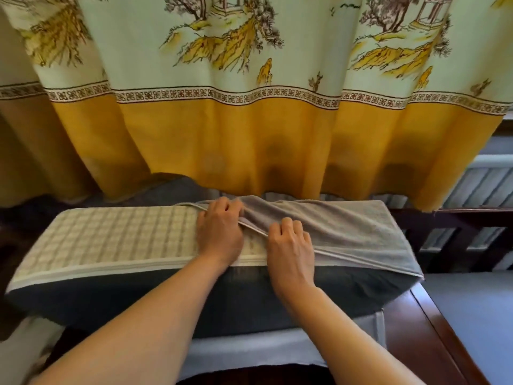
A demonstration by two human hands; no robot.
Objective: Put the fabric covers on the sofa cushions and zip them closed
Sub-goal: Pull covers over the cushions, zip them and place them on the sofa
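Grey cover partway onto the quilted sofa cushion

The grey fabric cover (347, 229) sheathed the right end of the cream checked cushion (111, 240), which lay across a dark wooden sofa frame (433, 329). The left hand (219, 234) and right hand (291, 245), close together, each had fingers curled over the cover's piped open edge. A yellow-bordered printed curtain (249, 120) hung just behind.
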